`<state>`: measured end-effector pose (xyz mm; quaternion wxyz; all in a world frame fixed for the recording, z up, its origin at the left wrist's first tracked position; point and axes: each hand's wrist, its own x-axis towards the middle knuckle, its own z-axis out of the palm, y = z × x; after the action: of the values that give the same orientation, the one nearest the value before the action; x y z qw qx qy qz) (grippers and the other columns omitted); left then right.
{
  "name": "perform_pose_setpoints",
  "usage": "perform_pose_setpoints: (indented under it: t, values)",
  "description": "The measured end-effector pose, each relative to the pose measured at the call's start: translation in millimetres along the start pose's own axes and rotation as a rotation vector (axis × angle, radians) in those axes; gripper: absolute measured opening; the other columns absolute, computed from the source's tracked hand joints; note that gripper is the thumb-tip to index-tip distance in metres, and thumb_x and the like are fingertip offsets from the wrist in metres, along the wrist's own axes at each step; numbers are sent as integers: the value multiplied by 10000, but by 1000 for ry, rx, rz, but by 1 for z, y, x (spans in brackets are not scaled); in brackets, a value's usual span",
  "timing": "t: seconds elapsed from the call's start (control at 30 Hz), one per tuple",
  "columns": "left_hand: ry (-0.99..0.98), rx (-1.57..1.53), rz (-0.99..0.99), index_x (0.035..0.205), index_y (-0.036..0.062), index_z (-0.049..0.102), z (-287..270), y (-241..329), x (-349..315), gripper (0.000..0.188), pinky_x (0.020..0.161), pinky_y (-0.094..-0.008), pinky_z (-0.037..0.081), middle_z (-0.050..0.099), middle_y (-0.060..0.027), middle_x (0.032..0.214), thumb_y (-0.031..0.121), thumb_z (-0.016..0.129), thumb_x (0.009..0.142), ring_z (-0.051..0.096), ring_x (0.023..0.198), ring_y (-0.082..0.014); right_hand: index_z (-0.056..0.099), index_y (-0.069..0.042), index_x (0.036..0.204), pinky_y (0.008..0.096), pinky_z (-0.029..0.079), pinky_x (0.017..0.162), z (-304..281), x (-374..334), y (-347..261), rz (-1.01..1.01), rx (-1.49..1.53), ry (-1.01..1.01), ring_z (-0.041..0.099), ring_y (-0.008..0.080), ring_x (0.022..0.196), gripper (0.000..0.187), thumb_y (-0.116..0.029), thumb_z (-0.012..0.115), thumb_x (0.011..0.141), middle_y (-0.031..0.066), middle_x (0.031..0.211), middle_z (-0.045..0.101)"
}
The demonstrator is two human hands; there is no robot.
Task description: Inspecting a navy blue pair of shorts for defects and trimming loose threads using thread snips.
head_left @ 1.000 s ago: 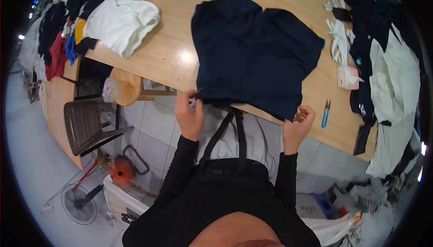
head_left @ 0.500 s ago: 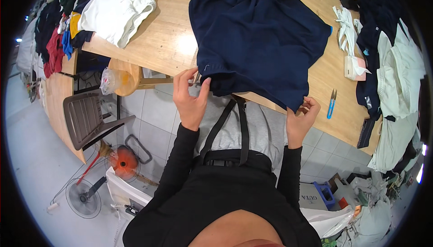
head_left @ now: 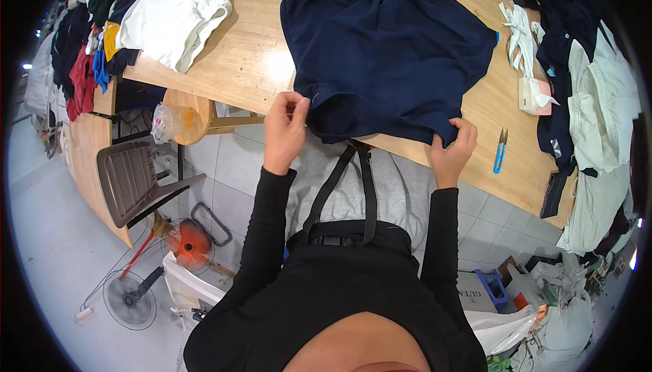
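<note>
A pair of navy blue shorts lies spread on the wooden table, its legs pointing away from me. The waist opening faces me and gapes a little at the near left. My left hand pinches the left end of the waistband between thumb and fingers. At the other end, my right hand is closed on the waistband's right corner, its fingertips partly hidden by the cloth. Small pale stitches or a thread show near the left end of the waist. Blue-handled thread snips lie to the right of my right hand.
White shorts lie at the table's left. White fabric strips, a small pink-and-white box and piled garments line the right side. Below left are a wooden stool, a brown chair and an orange fan.
Both hands have moved slightly away from me, keeping hold of the waistband. The near right corner of the shorts has shifted up and folded, and the waist opening shows wider.
</note>
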<state>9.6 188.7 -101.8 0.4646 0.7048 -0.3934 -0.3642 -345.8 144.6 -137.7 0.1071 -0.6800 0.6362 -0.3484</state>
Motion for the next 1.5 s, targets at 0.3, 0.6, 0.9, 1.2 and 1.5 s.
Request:
perform_pose_setpoints:
  t: [0.3, 0.6, 0.9, 1.2, 1.5]
  values:
    - [384, 135, 165, 1128, 50, 632, -39, -5, -12, 190, 801, -280, 518, 642, -61, 1115, 69, 761, 990, 629, 1012, -151, 629, -55, 1133, 481, 435, 1013, -2, 1, -2, -25, -39, 29, 584, 385, 1161, 403, -25, 740, 746, 144, 1167, 619]
    - [-124, 769, 675, 1058, 65, 785, 41, 31, 6, 275, 1196, -456, 364, 644, -76, 1494, -24, 674, 822, 623, 1333, -289, 658, -20, 1164, 420, 491, 1039, -17, 10, 10, -24, 188, -53, 635, 338, 1167, 426, 90, 717, 757, 138, 1167, 669]
    - [-5, 675, 740, 1375, 64, 614, 34, 80, 25, 689, 1030, -453, 464, 509, -101, 1639, -70, 678, 702, 599, 1244, -358, 720, -9, 1224, 394, 483, 1110, -64, 58, -52, -77, 266, 169, 663, 324, 1208, 523, 159, 618, 740, 149, 1293, 703]
    - [71, 385, 573, 1331, 22, 614, 14, 7, -28, 581, 934, -419, 542, 631, -196, 1381, -147, 631, 776, 645, 1128, -374, 694, -58, 1321, 463, 461, 1124, -36, -8, -35, 110, 69, -32, 568, 405, 1310, 610, 103, 716, 733, 187, 1345, 628]
    - [214, 336, 196, 1240, -65, 686, 15, -8, -41, 307, 752, -322, 555, 725, -124, 956, 46, 778, 969, 695, 811, -232, 691, -53, 1256, 428, 547, 979, -40, -28, -23, 41, -19, -61, 655, 314, 1082, 473, 53, 821, 814, 106, 1126, 668]
